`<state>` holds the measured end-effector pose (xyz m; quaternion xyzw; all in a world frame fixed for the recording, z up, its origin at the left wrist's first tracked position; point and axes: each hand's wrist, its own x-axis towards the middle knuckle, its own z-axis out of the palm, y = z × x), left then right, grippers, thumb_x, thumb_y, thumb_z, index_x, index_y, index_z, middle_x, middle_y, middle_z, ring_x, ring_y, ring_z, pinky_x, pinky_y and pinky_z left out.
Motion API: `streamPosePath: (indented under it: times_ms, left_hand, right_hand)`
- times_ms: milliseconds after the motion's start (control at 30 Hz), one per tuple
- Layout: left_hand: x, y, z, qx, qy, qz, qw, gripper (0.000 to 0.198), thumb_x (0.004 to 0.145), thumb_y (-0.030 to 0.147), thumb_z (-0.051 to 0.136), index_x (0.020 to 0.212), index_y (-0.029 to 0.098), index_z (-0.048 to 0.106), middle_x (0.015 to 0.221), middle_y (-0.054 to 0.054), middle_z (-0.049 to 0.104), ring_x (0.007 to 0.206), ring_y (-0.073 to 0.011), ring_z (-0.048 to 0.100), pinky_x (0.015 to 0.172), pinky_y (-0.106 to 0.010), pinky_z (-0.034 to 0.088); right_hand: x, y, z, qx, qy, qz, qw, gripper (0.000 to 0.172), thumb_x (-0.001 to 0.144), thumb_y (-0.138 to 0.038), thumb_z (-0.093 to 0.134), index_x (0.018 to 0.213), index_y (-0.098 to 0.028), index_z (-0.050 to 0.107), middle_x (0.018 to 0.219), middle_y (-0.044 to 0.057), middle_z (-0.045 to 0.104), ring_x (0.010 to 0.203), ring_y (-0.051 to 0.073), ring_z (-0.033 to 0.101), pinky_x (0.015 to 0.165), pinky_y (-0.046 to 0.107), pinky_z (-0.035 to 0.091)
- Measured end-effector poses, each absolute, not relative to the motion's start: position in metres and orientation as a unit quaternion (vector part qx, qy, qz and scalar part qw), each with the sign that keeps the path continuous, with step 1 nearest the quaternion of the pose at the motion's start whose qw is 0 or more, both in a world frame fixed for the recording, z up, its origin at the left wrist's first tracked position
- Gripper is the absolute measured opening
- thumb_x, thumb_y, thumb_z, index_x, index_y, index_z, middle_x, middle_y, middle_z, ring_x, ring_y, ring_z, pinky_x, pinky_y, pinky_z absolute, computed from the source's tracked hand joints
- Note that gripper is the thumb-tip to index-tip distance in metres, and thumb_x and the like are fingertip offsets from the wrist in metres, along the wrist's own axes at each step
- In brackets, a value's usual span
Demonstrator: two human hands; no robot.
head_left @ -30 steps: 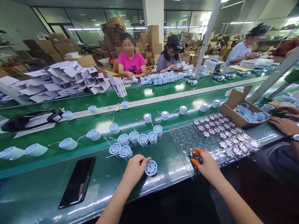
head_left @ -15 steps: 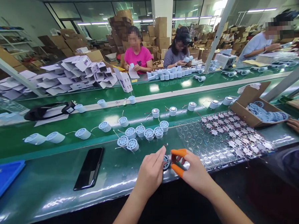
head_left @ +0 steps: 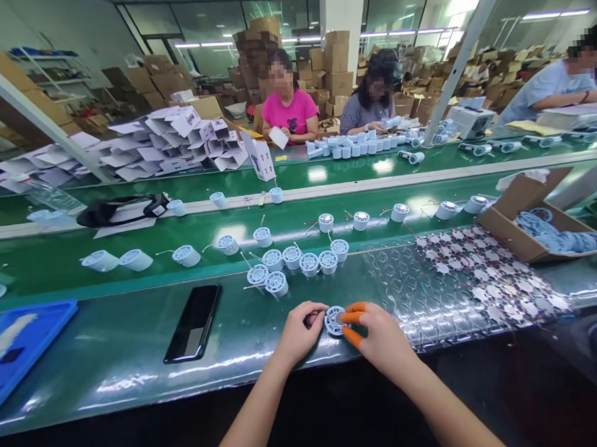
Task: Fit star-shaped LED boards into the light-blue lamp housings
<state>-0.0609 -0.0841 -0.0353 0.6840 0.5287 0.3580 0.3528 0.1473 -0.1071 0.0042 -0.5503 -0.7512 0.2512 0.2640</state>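
Note:
A light-blue round housing (head_left: 334,321) with a spoked top and a silvery centre is between my hands on the green bench. My left hand (head_left: 300,333) is closed, with finger and thumb tips at the housing's left rim. My right hand (head_left: 379,333) wears orange finger cots and closes on the right side of the housing, its fingertips beside the silvery centre. Just beyond lies a cluster of similar light-blue housings (head_left: 309,264) with thin wires. To the left, a black phone (head_left: 192,324) lies flat.
Bubble wrap (head_left: 391,278) and white star-shaped boards (head_left: 485,267) lie right, near a cardboard box (head_left: 509,229) of blue rings. A blue tray (head_left: 48,330) sits left. Across the green conveyor (head_left: 238,213), several people work near white cartons (head_left: 169,140).
My left fingers have gone from outstretched over the housing to curled at its left rim. My right fingertips have moved in onto the housing. The view has shifted slightly.

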Motion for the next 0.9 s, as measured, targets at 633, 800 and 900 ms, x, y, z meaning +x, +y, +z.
streamPosePath:
  times_ms: [633,800,900]
  left_hand:
    - [-0.052,-0.092,-0.057,0.796,0.489,0.303,0.19,0.039,0.093,0.012,0.046,0.123,0.022,0.069,0.073,-0.002,0.065,0.069,-0.0171,0.058,0.077,-0.035,0.04]
    - [-0.052,-0.095,-0.055,0.798,0.49,0.29,0.196,0.041,0.091,0.01,0.044,0.123,0.023,0.067,0.071,-0.001,0.066,0.068,-0.0169,0.061,0.077,-0.035,0.04]
    - [-0.048,-0.102,-0.046,0.791,0.489,0.28,0.237,0.046,0.086,0.011,0.05,0.13,0.023,0.06,0.076,-0.001,0.068,0.072,-0.0184,0.063,0.079,-0.035,0.041]
  right_hand:
    - [0.136,-0.114,-0.023,-0.514,-0.688,0.266,0.438,0.018,0.085,-0.023,0.069,0.101,-0.024,0.076,0.105,0.008,0.072,0.083,0.019,0.067,0.08,0.035,0.059]
    - [0.133,-0.113,-0.027,-0.51,-0.705,0.23,0.435,0.017,0.085,-0.022,0.069,0.1,-0.025,0.076,0.105,0.009,0.07,0.098,0.024,0.066,0.086,0.041,0.058]
    - [0.134,-0.113,-0.027,-0.514,-0.714,0.219,0.421,0.016,0.086,-0.022,0.068,0.1,-0.026,0.076,0.106,0.009,0.071,0.099,0.026,0.064,0.087,0.044,0.058]
